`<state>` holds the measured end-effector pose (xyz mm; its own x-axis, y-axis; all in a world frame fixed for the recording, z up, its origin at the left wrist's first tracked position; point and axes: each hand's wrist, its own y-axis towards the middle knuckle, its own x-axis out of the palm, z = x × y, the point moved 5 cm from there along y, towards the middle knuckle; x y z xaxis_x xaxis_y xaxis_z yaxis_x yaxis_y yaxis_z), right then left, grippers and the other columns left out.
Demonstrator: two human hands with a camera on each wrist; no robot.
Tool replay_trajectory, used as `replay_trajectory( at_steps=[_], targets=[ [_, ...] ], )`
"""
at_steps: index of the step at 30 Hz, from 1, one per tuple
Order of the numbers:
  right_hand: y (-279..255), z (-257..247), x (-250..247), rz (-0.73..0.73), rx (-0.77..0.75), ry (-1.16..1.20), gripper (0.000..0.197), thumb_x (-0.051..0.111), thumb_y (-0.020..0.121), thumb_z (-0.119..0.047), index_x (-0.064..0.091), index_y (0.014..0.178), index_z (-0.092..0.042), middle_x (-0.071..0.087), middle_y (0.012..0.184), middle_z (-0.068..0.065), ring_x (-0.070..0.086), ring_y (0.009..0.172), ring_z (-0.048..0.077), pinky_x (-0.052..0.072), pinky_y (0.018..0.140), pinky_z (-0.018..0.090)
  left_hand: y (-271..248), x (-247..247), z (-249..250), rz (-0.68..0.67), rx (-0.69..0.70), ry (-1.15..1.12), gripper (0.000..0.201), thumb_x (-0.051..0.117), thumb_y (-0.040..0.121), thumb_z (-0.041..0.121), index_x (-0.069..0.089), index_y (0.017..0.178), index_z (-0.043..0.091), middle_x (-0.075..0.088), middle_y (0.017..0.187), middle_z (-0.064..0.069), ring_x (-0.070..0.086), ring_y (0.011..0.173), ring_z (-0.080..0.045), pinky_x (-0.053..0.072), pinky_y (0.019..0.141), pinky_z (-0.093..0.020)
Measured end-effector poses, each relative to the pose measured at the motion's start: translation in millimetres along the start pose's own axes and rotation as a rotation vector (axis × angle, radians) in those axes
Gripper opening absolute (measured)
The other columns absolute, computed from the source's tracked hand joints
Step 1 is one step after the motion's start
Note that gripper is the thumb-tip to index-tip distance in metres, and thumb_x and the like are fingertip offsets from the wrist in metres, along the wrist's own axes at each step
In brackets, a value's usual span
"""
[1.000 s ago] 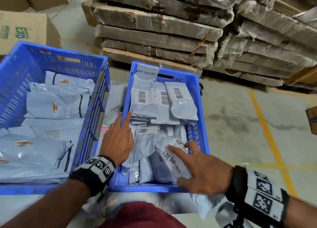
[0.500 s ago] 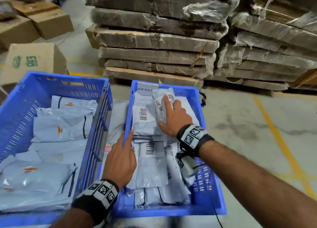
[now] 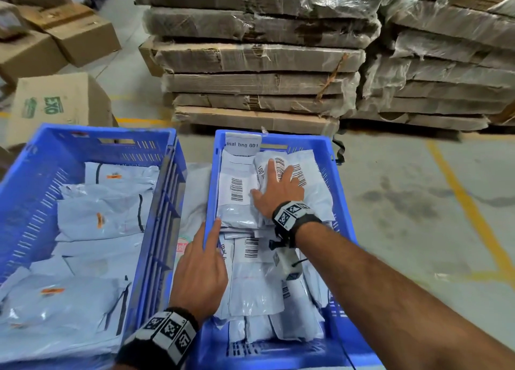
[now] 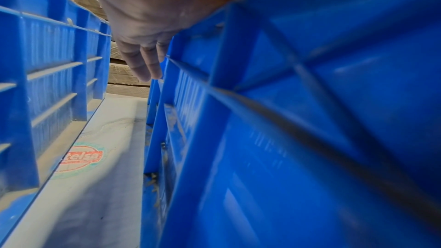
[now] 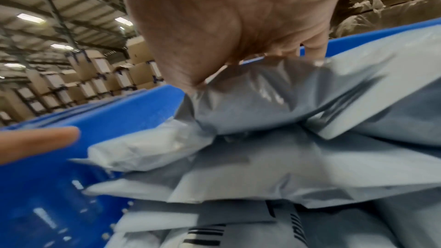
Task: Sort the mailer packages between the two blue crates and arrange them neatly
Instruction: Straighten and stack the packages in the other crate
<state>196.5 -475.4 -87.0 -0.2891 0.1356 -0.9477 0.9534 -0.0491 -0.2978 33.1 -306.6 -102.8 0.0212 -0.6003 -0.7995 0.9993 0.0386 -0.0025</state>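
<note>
1. Far left, the left blue crate (image 3: 92, 157) holds larger grey mailers (image 3: 97, 216) lying loosely overlapped. I judge that stack the lesser risk, though its slack, slippery bags could slide out of line if the crate is knocked.

2. Between the crates, a pale bag with a red printed logo (image 4: 82, 157) lies on the floor in the narrow gap. If it belongs to the sort, I could overlook it down there.

3. My left hand (image 3: 202, 275) rests over the left wall of the right blue crate (image 3: 328, 152), index finger straight and pointing along the rim; it holds nothing. In the left wrist view the fingers (image 4: 145, 63) hang relaxed beside the wall. Leaning on that wall could shift the crate and upset the rows inside.

4. Inside the right blue crate, small barcoded mailers (image 3: 250, 272) sit in two rough rows, the near one fanned and crooked.

5. My right hand (image 3: 278, 188) lies flat with fingers spread, pressing a barcoded mailer (image 3: 303, 171) onto the far row; nothing is gripped. The right wrist view shows crumpled plastic bunched under the palm. My worry: pressing too hard creases the bag or pushes neighbours askew, and the glossy film may spring back and slide when I lift off.
</note>
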Motion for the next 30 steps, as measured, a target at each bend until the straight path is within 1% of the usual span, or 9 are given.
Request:
replay_trajectory(
  at_steps=[3,6,9,12,15,21,25,27,30],
  targets=[
    [-27,1,-15,0.101,-0.089,-0.016,0.091,0.04,0.093,-0.067,-0.005,0.159,-0.024,0.0,0.163,0.026,0.016,0.148,0.042,0.019,0.119,0.051,0,-4,2,-0.006,-0.008,0.014,0.063,0.041,0.102,0.019,0.018,0.161,0.028,0.037,0.156,-0.007,0.053,0.118,-0.026,0.044,0.091,-0.035],
    [-80,2,-26,0.143,-0.243,-0.023,0.089,0.045,0.092,-0.064,0.004,0.16,-0.022,0.01,0.161,0.027,0.026,0.143,0.039,0.03,0.113,0.046,1,-4,4,-0.005,0.0,0.024,0.063,0.041,0.101,0.016,0.022,0.16,0.026,0.038,0.156,-0.009,0.054,0.116,-0.031,0.045,0.09,-0.039],
    [-134,7,-15,-0.017,-0.33,-0.097,0.077,0.043,0.093,-0.063,0.021,0.155,-0.024,0.032,0.149,0.017,0.044,0.128,0.035,0.045,0.099,0.043,1,-2,3,-0.002,-0.014,0.021,0.063,0.041,0.099,0.016,0.024,0.16,0.024,0.037,0.157,-0.012,0.053,0.121,-0.035,0.046,0.097,-0.044],
    [-169,12,13,-0.242,-0.342,-0.177,0.069,0.042,0.094,-0.061,0.027,0.151,-0.025,0.038,0.143,0.014,0.048,0.126,0.033,0.047,0.096,0.043,0,-1,1,-0.018,-0.007,0.033,0.066,0.044,0.098,0.014,0.023,0.16,0.023,0.033,0.159,-0.015,0.052,0.123,-0.038,0.048,0.097,-0.046],
    [-185,10,41,-0.384,-0.304,-0.273,0.078,0.041,0.096,-0.061,0.01,0.156,-0.022,0.029,0.149,0.02,0.043,0.131,0.037,0.044,0.102,0.047,0,-1,1,-0.017,-0.001,0.05,0.065,0.043,0.098,0.016,0.022,0.16,0.023,0.032,0.16,-0.015,0.055,0.118,-0.037,0.05,0.091,-0.045],
    [-145,-10,68,-0.407,-0.126,-0.271,0.084,0.031,0.096,-0.068,-0.004,0.159,-0.024,-0.004,0.16,0.033,0.033,0.14,0.048,0.038,0.108,0.053,3,3,-3,-0.013,0.013,0.067,0.065,0.036,0.097,0.021,0.021,0.16,0.022,0.032,0.159,-0.018,0.054,0.119,-0.04,0.05,0.095,-0.048],
    [-112,-12,87,-0.386,0.032,-0.215,0.098,0.03,0.087,-0.079,0.003,0.159,-0.018,0.013,0.154,0.036,0.029,0.141,0.048,0.035,0.112,0.054,3,2,-2,-0.017,0.012,0.041,0.066,0.038,0.096,0.018,0.022,0.16,0.02,0.031,0.159,-0.017,0.054,0.117,-0.039,0.049,0.095,-0.047],
    [-106,-15,93,-0.389,0.086,-0.187,0.1,0.028,0.086,-0.081,0.007,0.158,-0.015,0.014,0.154,0.035,0.025,0.142,0.047,0.031,0.114,0.054,3,2,-3,-0.019,0.0,0.043,0.068,0.043,0.096,0.016,0.021,0.161,0.021,0.028,0.161,-0.016,0.052,0.119,-0.038,0.047,0.097,-0.046],
    [-99,-17,91,-0.419,0.153,-0.148,0.085,0.041,0.092,-0.066,0.021,0.154,-0.011,0.018,0.154,0.031,0.021,0.144,0.044,0.026,0.115,0.05,3,2,-3,-0.021,-0.009,0.048,0.068,0.042,0.097,0.018,0.018,0.161,0.022,0.024,0.163,-0.014,0.049,0.126,-0.035,0.044,0.103,-0.046]
  ],
)
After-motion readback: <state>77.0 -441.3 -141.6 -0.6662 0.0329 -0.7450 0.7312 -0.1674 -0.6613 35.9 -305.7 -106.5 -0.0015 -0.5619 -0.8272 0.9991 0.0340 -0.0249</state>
